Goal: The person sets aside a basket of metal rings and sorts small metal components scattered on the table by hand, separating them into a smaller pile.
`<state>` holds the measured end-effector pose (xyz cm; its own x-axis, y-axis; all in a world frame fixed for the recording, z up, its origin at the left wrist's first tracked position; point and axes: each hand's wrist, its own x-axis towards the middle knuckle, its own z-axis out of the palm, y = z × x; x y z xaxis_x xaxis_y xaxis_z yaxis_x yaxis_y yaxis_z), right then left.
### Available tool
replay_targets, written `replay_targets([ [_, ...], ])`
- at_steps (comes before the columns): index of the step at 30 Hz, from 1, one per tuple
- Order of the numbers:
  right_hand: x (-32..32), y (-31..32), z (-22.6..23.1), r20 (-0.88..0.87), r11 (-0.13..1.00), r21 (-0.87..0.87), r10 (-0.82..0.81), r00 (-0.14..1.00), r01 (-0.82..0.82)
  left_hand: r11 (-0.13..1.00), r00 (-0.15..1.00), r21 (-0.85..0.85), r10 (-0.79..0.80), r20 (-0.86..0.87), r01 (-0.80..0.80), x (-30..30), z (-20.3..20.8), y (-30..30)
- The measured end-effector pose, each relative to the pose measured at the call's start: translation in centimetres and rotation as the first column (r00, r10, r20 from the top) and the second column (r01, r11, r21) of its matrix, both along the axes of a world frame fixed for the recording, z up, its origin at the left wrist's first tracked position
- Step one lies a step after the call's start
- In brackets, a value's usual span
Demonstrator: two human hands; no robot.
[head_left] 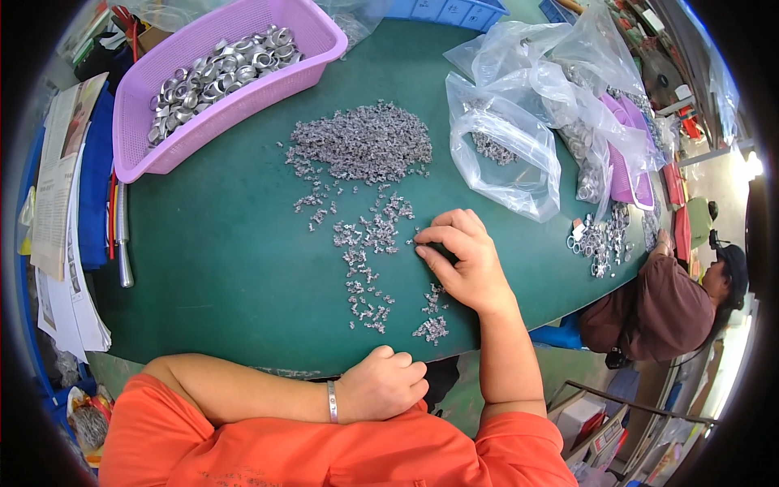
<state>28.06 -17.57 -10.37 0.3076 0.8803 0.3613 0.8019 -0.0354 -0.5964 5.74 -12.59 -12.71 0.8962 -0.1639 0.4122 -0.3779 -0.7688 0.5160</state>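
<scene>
My right hand [464, 258] is over the green table, thumb and forefinger curled in a pinch at a small grey metal part [411, 241]. Left of its fingertips, a loose trail of the same parts [377, 231] runs down from a big heap [365, 142]. Below the hand lies a smaller cluster [432, 329]. At the near table edge my left hand [383, 385] is closed in a fist, knuckles up, with a metal bracelet [333, 402] on its wrist. Whether that fist holds anything is hidden.
A purple plastic basket [243, 105] of silver metal rings stands far left. Clear plastic bags [511, 174] with metal parts lie far right, beside another purple basket [637, 183]. Scissors [577, 234] and metal pieces lie nearer. A person in brown [673, 308] sits at the right.
</scene>
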Motion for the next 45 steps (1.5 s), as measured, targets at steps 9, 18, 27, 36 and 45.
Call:
replay_targets([
  [9, 0.5, -1.1, -0.1, -0.118, 0.992, 0.051, -0.106, 0.987, 0.113, 1.000, 1.000, 0.005, 0.000, 0.005, 0.000, 0.0, 0.0, 0.0],
  [18, 0.6, -1.1, -0.3, -0.054, 0.998, 0.003, -0.059, 0.997, 0.059, 1.000, 1.000, 0.003, 0.001, -0.003, -0.001, 0.0, -0.1, 0.0],
  [27, 0.4, -0.7, 0.0, -0.053, 1.000, -0.013, 0.003, 0.999, -0.004, 1.000, 1.000, 0.003, 0.002, 0.017, -0.002, 0.0, -0.2, -0.1],
  [36, 0.5, -0.7, 0.0, -0.051, 0.994, -0.045, 0.096, 0.994, -0.098, 1.000, 1.000, 0.000, 0.002, 0.019, -0.002, 0.0, -0.2, -0.1],
  [45, 0.3, -0.1, -0.2, -0.003, 1.000, 0.004, -0.025, 1.000, 0.025, 1.000, 1.000, -0.007, 0.011, 0.023, -0.011, 0.0, -0.1, -0.1],
])
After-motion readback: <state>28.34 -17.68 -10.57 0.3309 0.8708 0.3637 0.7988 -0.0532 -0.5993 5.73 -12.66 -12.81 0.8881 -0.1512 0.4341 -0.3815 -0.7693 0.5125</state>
